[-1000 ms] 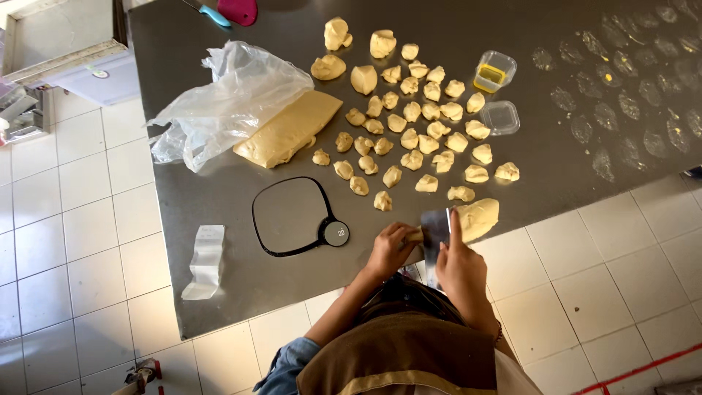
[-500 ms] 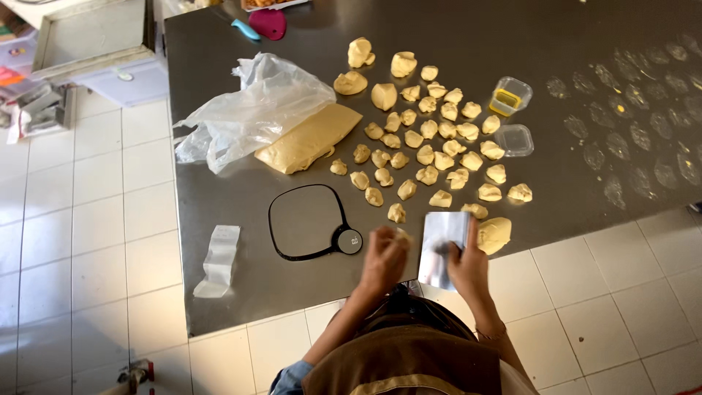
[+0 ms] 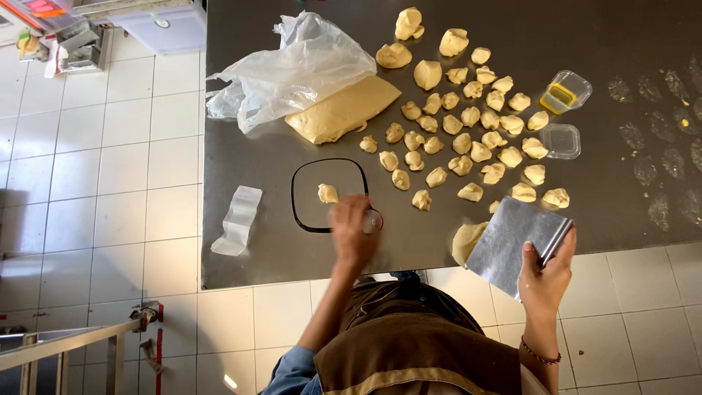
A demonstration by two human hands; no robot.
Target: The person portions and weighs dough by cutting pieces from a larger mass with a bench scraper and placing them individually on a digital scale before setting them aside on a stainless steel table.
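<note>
Since half a second ago, both hands have parted: the left hand point(image 3: 353, 232) has reached out over the black-rimmed scale point(image 3: 328, 195), where a small dough piece point(image 3: 327, 193) now lies, and the right hand point(image 3: 547, 272) has drawn the metal scraper point(image 3: 512, 243) back toward the surface's point(image 3: 248, 256) near edge. The right hand grips the scraper by its handle. The left hand is blurred; it looks loosely open and empty, though I cannot tell for sure. A dough lump point(image 3: 466, 240) sits just beside the scraper. Beyond lie many cut dough pieces point(image 3: 468, 117), a dough slab point(image 3: 344, 110) partly under a plastic bag point(image 3: 292, 69), and two small plastic tubs point(image 3: 564, 92).
</note>
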